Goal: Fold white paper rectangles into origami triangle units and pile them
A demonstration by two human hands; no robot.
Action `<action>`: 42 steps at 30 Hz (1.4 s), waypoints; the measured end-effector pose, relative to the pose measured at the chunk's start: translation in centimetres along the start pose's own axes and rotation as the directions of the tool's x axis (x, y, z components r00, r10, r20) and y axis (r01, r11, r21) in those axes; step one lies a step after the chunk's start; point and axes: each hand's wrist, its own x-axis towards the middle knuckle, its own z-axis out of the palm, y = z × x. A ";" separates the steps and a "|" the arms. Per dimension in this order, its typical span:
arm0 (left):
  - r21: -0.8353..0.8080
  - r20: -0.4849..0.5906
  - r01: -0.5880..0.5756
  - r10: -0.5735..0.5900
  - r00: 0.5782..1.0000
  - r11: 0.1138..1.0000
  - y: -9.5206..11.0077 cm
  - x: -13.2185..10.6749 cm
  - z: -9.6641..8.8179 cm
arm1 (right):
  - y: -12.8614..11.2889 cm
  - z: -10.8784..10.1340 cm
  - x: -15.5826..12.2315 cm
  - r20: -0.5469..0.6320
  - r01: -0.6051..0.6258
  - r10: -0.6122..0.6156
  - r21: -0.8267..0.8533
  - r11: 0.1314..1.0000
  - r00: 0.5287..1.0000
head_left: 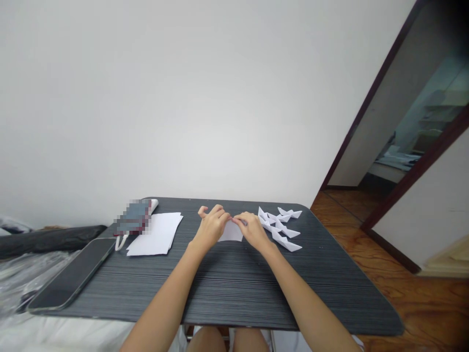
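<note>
A small white sheet of paper (pixel 230 232) is between my hands over the middle of the dark table, its far edge covered by fingers. My left hand (pixel 212 225) pinches that far edge, its fingers bent and close together. From the other side my right hand (pixel 252 229) grips the same edge, the fingertips of both hands nearly meeting. Just right of my right hand lie several folded white paper boats (pixel 280 227) in a loose group. To the left rests a stack of white paper (pixel 156 234).
A phone (pixel 73 274) lies along the table's left edge. Behind it are a blurred-out item (pixel 134 217) and a white cable (pixel 120 242) beside the paper stack. The dark table (pixel 238 288) stands against a white wall (pixel 220 98). A doorway opens at the right.
</note>
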 end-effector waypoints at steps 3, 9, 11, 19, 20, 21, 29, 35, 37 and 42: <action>-0.020 -0.003 0.090 -0.090 0.996 0.996 -1.2 0.2 -0.3 | 0.9 -0.5 0.4 -0.044 -0.067 0.073 0.111 0.991 0.996; -0.109 -0.001 0.290 -0.291 0.957 0.951 -2.8 0.2 -0.3 | 2.4 -1.1 0.9 -0.115 -0.218 0.253 0.253 0.942 0.961; -0.112 0.017 0.329 -0.329 0.944 0.938 -3.1 0.1 0.0 | 2.7 -1.0 1.0 -0.127 -0.250 0.295 0.284 0.926 0.947; -0.590 0.382 0.309 -0.079 0.921 0.746 -2.2 0.0 0.3 | 1.8 -1.1 0.8 -0.124 -0.161 0.202 0.279 0.947 0.972; -0.634 0.386 0.348 -0.108 0.916 0.690 -2.0 0.1 0.4 | 1.7 -1.3 0.8 -0.120 -0.159 0.202 0.295 0.942 0.972; -0.670 0.386 0.398 -0.164 0.908 0.627 -2.0 0.1 0.5 | 1.7 -1.4 0.9 -0.125 -0.172 0.224 0.329 0.929 0.967; -0.847 0.386 0.515 -0.514 0.766 0.132 -1.7 0.3 1.7 | 1.7 -0.7 0.9 0.247 -0.389 0.318 0.741 0.547 0.916; -0.834 0.480 0.551 -0.460 0.747 0.025 -1.5 0.3 2.0 | 1.1 0.3 0.5 0.238 -0.390 0.325 0.722 0.572 0.915; -0.823 0.534 0.567 -0.397 0.746 -0.043 -1.4 0.4 1.8 | 1.3 0.2 0.5 0.229 -0.371 0.301 0.704 0.605 0.926; -0.778 0.627 0.600 -0.285 0.725 -0.188 -1.1 0.7 1.1 | 1.7 -0.3 0.5 0.143 -0.266 0.229 0.646 0.716 0.963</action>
